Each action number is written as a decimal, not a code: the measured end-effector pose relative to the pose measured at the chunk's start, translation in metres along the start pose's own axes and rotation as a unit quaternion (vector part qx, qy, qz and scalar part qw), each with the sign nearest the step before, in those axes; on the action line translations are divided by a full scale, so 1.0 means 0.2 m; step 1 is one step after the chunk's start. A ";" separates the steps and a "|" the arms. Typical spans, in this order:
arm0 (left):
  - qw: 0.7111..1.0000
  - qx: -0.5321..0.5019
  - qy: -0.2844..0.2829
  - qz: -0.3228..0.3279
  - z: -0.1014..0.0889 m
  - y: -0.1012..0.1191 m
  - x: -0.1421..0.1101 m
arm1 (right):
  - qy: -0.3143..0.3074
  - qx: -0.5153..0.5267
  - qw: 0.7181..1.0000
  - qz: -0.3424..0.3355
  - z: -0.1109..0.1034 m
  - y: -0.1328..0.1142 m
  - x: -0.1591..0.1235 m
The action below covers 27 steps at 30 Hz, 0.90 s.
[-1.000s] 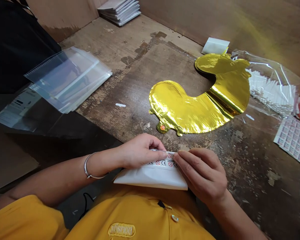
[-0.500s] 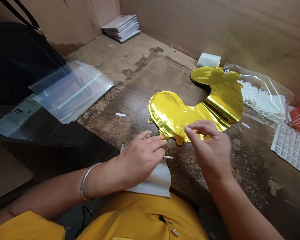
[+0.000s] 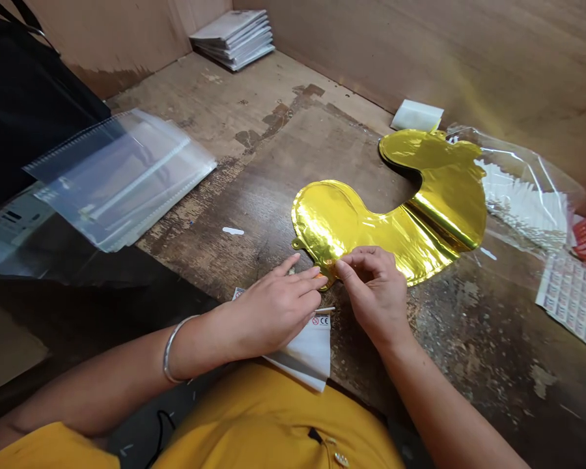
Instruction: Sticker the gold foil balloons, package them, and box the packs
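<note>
One gold foil balloon (image 3: 371, 225) lies flat on the wooden worktop (image 3: 268, 156).
The right hand (image 3: 374, 293) pinches its lower edge beside an orange tab (image 3: 320, 275); the left hand (image 3: 273, 312), loosely open, reaches the tab, above one white printed sheet (image 3: 305, 355). One stack of clear bags (image 3: 122, 176) lies left.

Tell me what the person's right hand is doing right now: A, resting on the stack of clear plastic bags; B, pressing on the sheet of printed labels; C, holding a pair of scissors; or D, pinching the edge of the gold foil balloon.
D. The right hand has its fingertips pinched together on the lower edge of the gold foil balloon.
</note>
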<state>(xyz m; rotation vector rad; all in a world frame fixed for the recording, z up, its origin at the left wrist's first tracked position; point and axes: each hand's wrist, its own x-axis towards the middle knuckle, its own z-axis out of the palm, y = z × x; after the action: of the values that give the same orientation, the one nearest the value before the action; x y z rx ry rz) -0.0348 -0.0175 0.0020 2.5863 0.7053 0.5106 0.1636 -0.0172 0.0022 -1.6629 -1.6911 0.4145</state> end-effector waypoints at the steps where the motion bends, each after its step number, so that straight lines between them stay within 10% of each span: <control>1: 1.000 -0.003 0.001 -0.001 0.00 0.00 0.00 | 0.000 -0.002 1.000 -0.003 0.01 0.00 0.00; 27: 1.000 -0.002 -0.010 -0.008 -0.01 0.00 0.00 | -0.001 -0.143 0.989 -0.033 0.06 0.01 0.00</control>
<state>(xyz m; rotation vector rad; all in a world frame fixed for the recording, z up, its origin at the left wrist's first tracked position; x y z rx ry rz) -0.0350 -0.0169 0.0039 2.5770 0.7167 0.4791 0.1569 -0.0129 -0.0079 -1.8009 -1.8711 0.1461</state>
